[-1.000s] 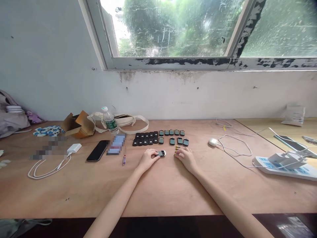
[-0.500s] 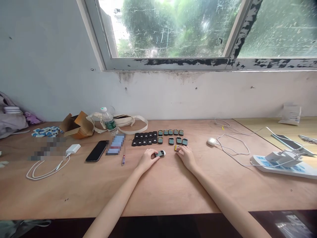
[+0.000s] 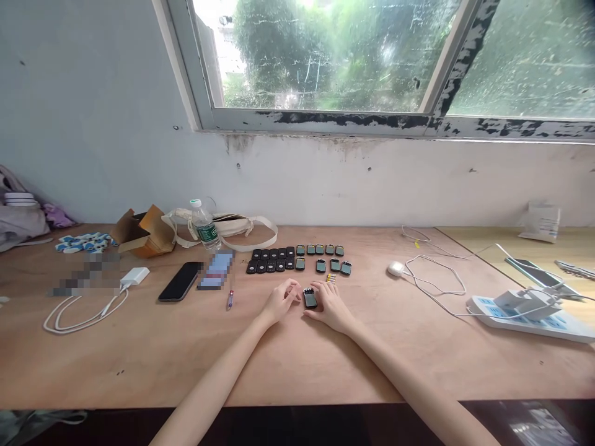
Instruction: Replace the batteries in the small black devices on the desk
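Note:
A small dark module with a grey screen (image 3: 310, 298) stands on the table between my hands, its screen facing me. The thumb and fingers of my right hand (image 3: 331, 306) close on it from the right. My left hand (image 3: 279, 301) hovers just to its left, fingers loosely curled and slightly apart, with nothing visible in them. Beyond my right hand lies a little group of yellow-and-silver pieces (image 3: 331, 278), too small to identify. Similar screen modules (image 3: 320, 266) are set out in two rows behind. Left of those are two rows of black oval cases (image 3: 271, 266).
A pen (image 3: 230, 300), a black phone (image 3: 181, 282) and a water bottle (image 3: 206, 228) are on the left, near an opened cardboard box (image 3: 147, 232) and a white strap bag (image 3: 251, 225). To the right are a white mouse-like object (image 3: 395, 269), cables and a power strip (image 3: 525, 319).
The module has turned upright and passed from my left hand to my right. My right hand has left the yellow pieces and moved left and nearer me. My left fingers have come off the module.

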`<action>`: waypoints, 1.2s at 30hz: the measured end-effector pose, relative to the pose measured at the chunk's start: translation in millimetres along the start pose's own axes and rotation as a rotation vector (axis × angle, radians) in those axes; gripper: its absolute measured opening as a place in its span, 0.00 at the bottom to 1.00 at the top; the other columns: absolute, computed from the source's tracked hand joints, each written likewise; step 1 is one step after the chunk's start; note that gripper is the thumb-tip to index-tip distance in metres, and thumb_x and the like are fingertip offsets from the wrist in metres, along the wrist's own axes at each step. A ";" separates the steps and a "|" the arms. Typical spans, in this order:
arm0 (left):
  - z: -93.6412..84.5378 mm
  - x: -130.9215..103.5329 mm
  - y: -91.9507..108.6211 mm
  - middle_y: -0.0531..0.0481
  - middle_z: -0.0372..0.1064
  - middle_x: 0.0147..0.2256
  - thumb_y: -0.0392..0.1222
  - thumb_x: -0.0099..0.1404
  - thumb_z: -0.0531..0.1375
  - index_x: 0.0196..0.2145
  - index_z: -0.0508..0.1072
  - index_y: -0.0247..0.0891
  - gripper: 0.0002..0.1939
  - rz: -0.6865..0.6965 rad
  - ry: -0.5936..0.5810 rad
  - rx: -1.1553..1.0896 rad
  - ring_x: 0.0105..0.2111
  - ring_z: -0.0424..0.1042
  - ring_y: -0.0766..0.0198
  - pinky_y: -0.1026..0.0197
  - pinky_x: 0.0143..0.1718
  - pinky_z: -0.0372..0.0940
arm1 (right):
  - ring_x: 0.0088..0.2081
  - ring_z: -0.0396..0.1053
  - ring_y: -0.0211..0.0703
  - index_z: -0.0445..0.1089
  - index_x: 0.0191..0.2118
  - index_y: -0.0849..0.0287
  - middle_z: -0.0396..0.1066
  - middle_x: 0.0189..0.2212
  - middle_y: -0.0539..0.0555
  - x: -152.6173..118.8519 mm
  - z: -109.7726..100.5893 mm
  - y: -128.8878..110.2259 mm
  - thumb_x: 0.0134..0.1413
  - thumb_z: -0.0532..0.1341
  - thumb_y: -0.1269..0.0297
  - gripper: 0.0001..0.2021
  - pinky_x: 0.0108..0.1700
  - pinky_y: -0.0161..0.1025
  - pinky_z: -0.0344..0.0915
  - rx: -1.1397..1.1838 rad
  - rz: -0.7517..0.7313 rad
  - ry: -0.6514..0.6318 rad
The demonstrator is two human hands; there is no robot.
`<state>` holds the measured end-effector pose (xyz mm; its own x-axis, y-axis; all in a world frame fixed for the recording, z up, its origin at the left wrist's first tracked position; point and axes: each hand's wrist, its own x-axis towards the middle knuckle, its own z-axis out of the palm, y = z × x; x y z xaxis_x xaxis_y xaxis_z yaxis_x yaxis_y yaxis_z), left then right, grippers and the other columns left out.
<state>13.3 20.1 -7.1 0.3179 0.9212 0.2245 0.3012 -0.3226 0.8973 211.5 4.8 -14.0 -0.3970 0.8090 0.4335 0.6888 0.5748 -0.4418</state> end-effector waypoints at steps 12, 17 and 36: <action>-1.6 1.1 -4.8 0.49 0.75 0.32 0.52 0.69 0.44 0.44 0.69 0.39 0.20 -0.003 0.078 -0.015 0.36 0.74 0.61 0.59 0.41 0.66 | 0.52 0.59 0.53 0.60 0.54 0.52 0.64 0.51 0.58 14.2 -3.0 11.6 0.40 0.69 0.56 0.33 0.51 0.49 0.60 0.195 0.029 -0.145; -0.7 2.7 -7.6 0.48 0.74 0.31 0.54 0.69 0.43 0.43 0.69 0.37 0.22 -0.020 0.147 -0.044 0.35 0.74 0.61 0.59 0.37 0.67 | 0.51 0.60 0.52 0.61 0.52 0.54 0.66 0.47 0.57 43.0 1.1 28.2 0.42 0.68 0.55 0.29 0.51 0.49 0.60 0.142 0.121 0.038; 0.7 4.4 -11.4 0.50 0.73 0.30 0.40 0.66 0.49 0.43 0.69 0.39 0.13 -0.048 0.210 0.030 0.28 0.72 0.65 0.67 0.25 0.65 | 0.45 0.63 0.54 0.65 0.43 0.57 0.70 0.42 0.58 120.7 25.2 58.3 0.45 0.65 0.54 0.20 0.47 0.48 0.58 -0.163 0.038 -0.038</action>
<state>11.9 27.7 -16.6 0.1095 0.9597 0.2589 0.3388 -0.2809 0.8979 188.4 139.1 -7.2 -0.3896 0.8354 0.3877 0.7916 0.5189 -0.3226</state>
